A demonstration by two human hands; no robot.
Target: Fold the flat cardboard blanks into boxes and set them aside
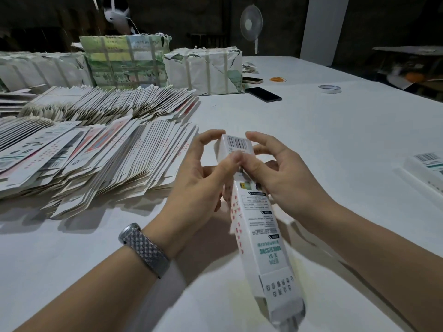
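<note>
A long white box (251, 212) is held above the white table (335, 140) at centre, pinched at its barcoded far end by the left hand (201, 185) and right hand (282, 178). Flat blanks (96, 152) are fanned out at nine o'clock, wrapped bundles (203, 70) at eleven, and a fan (251, 25) is seen in the dark room at twelve.

A white table (335, 144) fronts a dim room's standing fan (251, 22).

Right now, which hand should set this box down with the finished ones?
Probably the right hand: the finished box lies at the table's right edge, while the left hand is beside the flat blanks.
</note>
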